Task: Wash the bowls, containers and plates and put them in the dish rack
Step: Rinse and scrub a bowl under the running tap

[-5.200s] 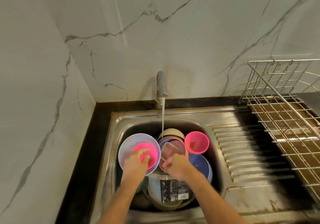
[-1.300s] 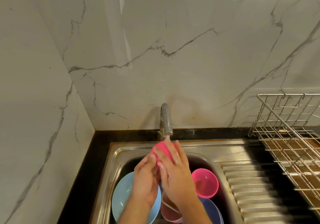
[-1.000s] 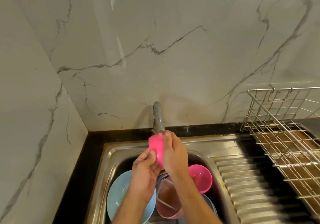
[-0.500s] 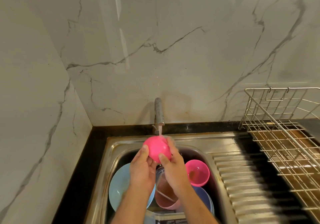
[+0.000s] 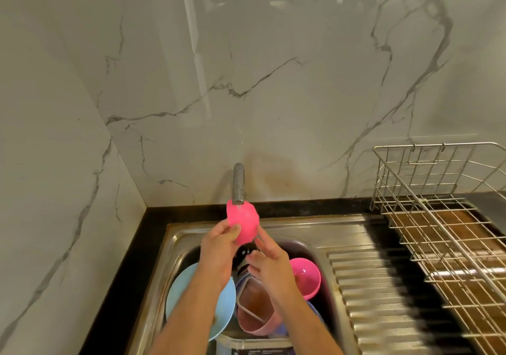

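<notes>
Half a second ago both my hands were around the pink bowl (image 5: pixel 243 221) under the tap (image 5: pixel 238 183), with its round bottom turned up. Now the bowl is higher, right at the mouth of the tap, and it is tilted on its side. My right hand (image 5: pixel 269 263) has come off it and is a little nearer to me.

My left hand (image 5: pixel 219 247) grips the bowl, with the thumb pressed on its outer wall and the other fingers curled behind it. My right hand is open, the fingers straight and spread; only the tip of one finger is at the lower edge of the bowl, and I cannot tell whether it touches.

Below my hands, in the sink (image 5: pixel 298 228), lie a light blue plate (image 5: pixel 183 297) on the left, a second pink bowl (image 5: pixel 306 276) on the right and a container (image 5: pixel 254 308) between them. The dish rack (image 5: pixel 443 234) stands on the table at the far right, well apart from the bowl.
</notes>
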